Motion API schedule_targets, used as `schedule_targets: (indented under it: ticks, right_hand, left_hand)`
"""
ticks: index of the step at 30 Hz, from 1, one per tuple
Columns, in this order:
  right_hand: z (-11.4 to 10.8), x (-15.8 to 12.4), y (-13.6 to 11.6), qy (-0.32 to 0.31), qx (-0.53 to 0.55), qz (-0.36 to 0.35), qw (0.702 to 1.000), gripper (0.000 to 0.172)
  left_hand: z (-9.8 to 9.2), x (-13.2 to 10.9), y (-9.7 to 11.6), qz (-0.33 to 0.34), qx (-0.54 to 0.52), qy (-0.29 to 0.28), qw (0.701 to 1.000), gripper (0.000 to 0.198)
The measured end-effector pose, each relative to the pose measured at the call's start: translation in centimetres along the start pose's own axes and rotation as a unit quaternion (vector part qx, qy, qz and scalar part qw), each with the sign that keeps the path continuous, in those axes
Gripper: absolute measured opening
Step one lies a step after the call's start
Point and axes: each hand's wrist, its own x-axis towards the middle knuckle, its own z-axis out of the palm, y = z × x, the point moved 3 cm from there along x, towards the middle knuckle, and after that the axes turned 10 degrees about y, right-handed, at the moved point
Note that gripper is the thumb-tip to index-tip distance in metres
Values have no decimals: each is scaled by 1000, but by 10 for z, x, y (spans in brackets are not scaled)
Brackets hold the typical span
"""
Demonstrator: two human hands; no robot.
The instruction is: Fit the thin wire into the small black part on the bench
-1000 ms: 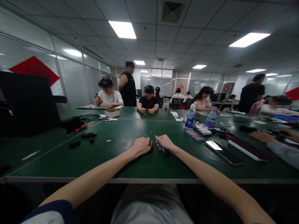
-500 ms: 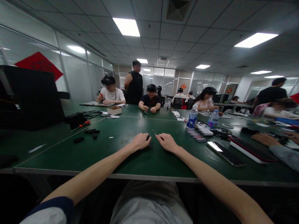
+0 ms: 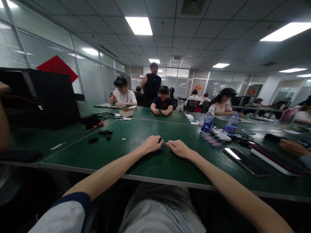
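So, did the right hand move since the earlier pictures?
Yes, a little: the right hand has shifted left, nearer the small white scrap and a bit farther from the blue-labelled bottle.

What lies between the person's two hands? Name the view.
In the head view, a thin shaft shows in the gap between the left hand, holding a small black piece, and the right hand.
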Motion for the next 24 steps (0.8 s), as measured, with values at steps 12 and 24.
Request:
schedule_targets:
  ticks: [12, 24]
  right_hand:
    - [-3, 0, -5, -10, -2, -35, 999, 28]
    - [-8, -1, -9, 10, 44, -58, 997, 30]
  left_hand:
    - [3, -1, 4, 29, 11, -2, 1000, 45]
    - [2, 0, -3, 10, 15, -5, 1000, 46]
